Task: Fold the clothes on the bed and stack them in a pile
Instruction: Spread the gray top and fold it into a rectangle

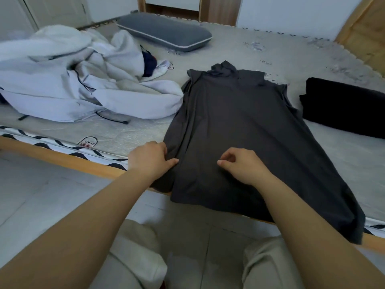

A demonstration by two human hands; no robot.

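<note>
A dark grey shirt (239, 122) lies flat on the bed, collar away from me, with its hem hanging over the near wooden edge. My left hand (150, 159) grips the shirt's lower left side, where the fabric is bunched under the fingers. Just to the right, my right hand (239, 165) is over the lower middle of the shirt. Its fingers are curled and nothing shows between them. A folded black garment (343, 107) lies on the bed to the right of the shirt.
A heap of white and light grey clothes (73, 80) covers the bed's left side, with a dark blue piece (149, 63) tucked in it. A grey pillow (164, 31) lies at the far edge. The wooden bed rail (68, 161) runs in front of me.
</note>
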